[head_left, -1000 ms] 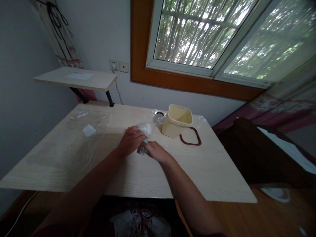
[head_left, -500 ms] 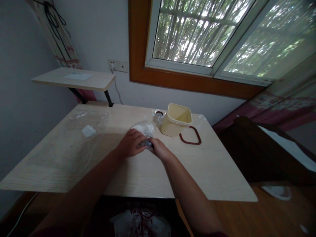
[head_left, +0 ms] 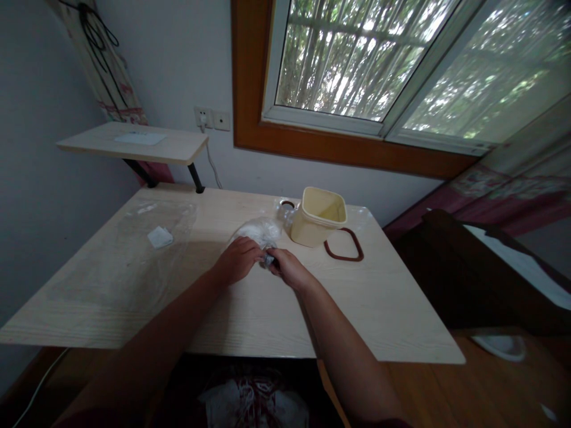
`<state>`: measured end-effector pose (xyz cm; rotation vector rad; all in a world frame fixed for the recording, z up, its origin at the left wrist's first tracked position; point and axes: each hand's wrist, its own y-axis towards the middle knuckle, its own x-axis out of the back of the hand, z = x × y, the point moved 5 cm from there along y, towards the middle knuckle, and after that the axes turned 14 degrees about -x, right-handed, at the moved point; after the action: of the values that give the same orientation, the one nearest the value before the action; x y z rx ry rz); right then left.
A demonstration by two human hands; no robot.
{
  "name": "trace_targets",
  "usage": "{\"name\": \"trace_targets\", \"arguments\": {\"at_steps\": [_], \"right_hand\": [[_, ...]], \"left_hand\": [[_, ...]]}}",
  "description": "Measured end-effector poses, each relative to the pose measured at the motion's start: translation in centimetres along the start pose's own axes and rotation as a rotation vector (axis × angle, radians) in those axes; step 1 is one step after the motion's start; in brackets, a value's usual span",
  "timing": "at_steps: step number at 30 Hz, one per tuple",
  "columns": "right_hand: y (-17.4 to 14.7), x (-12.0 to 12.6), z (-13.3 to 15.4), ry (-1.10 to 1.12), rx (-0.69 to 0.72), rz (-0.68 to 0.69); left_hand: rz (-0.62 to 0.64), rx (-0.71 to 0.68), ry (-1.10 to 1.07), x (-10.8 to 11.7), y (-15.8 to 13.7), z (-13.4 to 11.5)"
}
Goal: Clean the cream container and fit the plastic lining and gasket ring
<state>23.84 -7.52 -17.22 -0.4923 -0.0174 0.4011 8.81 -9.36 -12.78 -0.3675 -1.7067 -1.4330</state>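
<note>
Your left hand point(head_left: 239, 260) pinches the clear bag point(head_left: 261, 229), whose gathered end, mostly hidden, looks crumpled; your right hand point(head_left: 289, 270) grips that end too. The bag, left of the cream bin point(head_left: 308, 229), spreads wider behind your hands than a second ago.
</note>
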Motion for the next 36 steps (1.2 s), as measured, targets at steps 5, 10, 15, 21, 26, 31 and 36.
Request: {"name": "trace_targets", "arguments": {"at_steps": [5,10,15,21,26,31,36], "right_hand": [[0.0,-0.2,0.3,0.06,-0.003,0.071],[-0.4,-0.4,0.9,0.073,0.034,0.121],[-0.9,-0.5,1.3,0.081,0.014,0.132],[-0.9,-0.4,1.2,0.175,0.011,0.16],[-0.5,-0.1,0.7,0.222,0.009,0.161],[-0.3,0.1,0.5,0.247,0.025,0.162],[-0.1,0.3,0.4,0.291,0.027,0.152]], "left_hand": [[-0.069,0.041,0.032,0.2,-0.3,0.3],[-0.171,0.041,0.057,0.9,-0.4,0.2],[-0.213,0.088,0.078,1.5,-0.3,0.2],[-0.267,0.161,0.089,1.4,-0.8,1.0],[-0.269,0.117,0.024,1.2,-0.6,1.1],[-0.255,0.087,-0.012,1.6,-0.5,0.7],[-0.17,0.111,-0.05,1.1,-0.4,0.6]]}}
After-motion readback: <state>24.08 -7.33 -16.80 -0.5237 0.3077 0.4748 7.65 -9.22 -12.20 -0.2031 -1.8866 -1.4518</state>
